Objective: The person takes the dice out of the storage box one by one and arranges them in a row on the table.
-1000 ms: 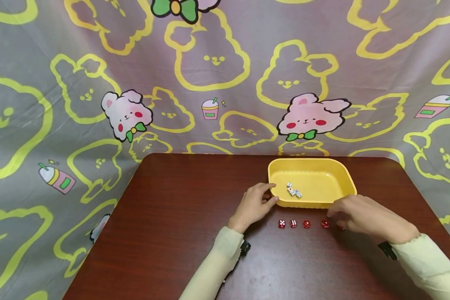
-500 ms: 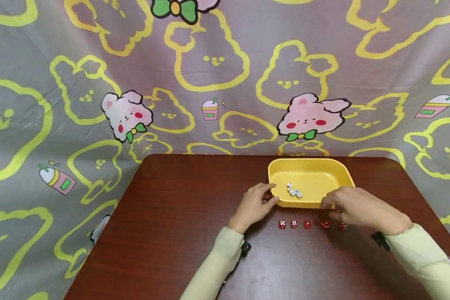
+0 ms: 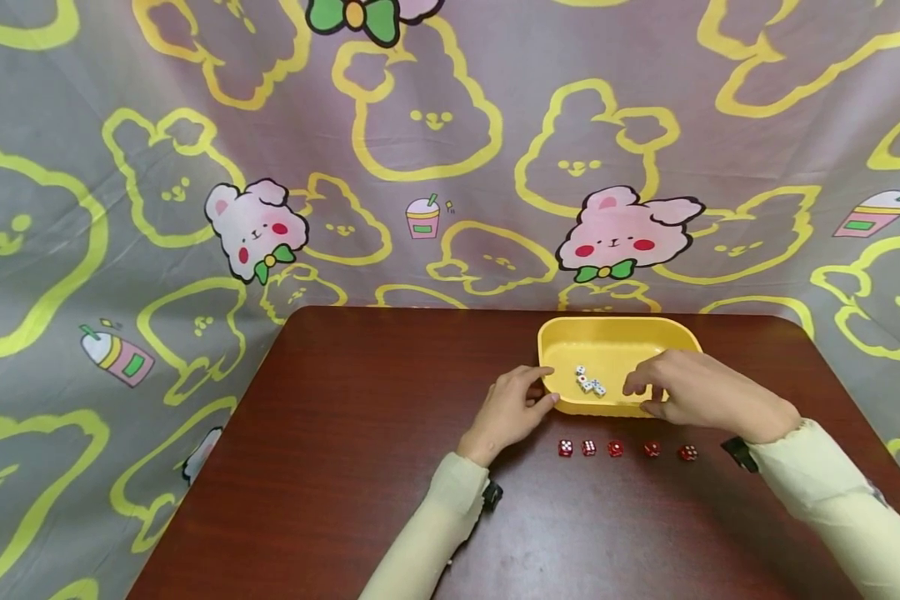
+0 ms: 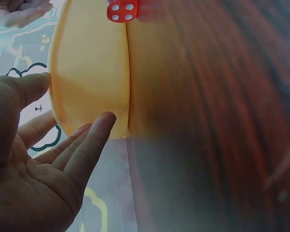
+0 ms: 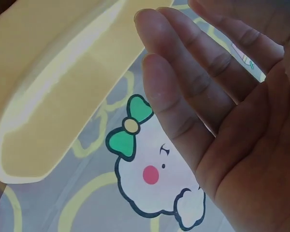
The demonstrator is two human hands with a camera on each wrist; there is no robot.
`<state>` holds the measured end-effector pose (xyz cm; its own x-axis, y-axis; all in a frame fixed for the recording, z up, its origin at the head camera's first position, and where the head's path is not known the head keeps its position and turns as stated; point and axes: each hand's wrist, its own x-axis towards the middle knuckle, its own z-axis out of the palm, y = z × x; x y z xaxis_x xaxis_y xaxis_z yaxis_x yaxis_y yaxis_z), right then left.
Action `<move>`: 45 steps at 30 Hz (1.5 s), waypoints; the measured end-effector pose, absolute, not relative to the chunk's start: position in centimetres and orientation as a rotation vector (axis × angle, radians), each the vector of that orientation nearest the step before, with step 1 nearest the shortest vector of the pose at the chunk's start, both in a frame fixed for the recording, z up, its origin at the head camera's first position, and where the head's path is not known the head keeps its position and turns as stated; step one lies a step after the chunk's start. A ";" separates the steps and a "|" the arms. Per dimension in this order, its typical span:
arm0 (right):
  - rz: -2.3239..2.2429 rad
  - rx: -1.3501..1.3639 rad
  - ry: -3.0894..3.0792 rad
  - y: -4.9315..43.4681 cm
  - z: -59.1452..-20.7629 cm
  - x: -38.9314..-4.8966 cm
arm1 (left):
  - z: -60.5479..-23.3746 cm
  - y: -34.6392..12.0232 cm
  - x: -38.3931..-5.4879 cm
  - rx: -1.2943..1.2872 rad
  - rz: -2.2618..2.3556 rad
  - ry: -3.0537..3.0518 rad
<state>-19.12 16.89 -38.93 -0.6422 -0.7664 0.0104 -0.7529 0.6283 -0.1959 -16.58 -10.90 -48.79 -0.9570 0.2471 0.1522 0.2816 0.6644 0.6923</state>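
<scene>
A yellow plastic tray (image 3: 598, 406) stands on the table with several small white dice (image 3: 590, 383) inside, toward its left. My left hand (image 3: 506, 412) rests at its left front corner. The thumb (image 4: 36, 86) touches the rim, while the other fingers lie nearly straight along the outside wall. Over the right part of the tray hovers my right hand (image 3: 701, 392), its fingers loosely bent; the palm shows bare in the right wrist view. In front of the tray a row of red dice (image 3: 616, 448) lies on the table, one red die (image 4: 122, 9) showing four white dots.
The dark brown wooden table (image 3: 360, 450) has rounded far corners. Behind it and on both sides hangs a grey curtain (image 3: 495, 108) printed with yellow outlines and rabbit faces. A black strap (image 3: 492, 495) sits at the left wrist.
My right hand has moved left and away from me, from beside the rightmost red die to over the tray, uncovering that die. The left hand has stayed at the tray's corner.
</scene>
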 end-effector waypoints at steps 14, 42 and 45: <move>-0.267 -1.321 2.749 15.5 -38.7 -20.4 | -48.8 -10.9 -16.6 -0.455 -1.187 -2.820; -0.229 -1.325 2.677 13.0 -37.8 -24.3 | -48.5 -11.0 -16.8 -0.453 -1.168 -2.831; -0.237 -1.309 2.671 12.7 -37.9 -24.6 | -48.5 -11.0 -16.8 -0.449 -1.166 -2.836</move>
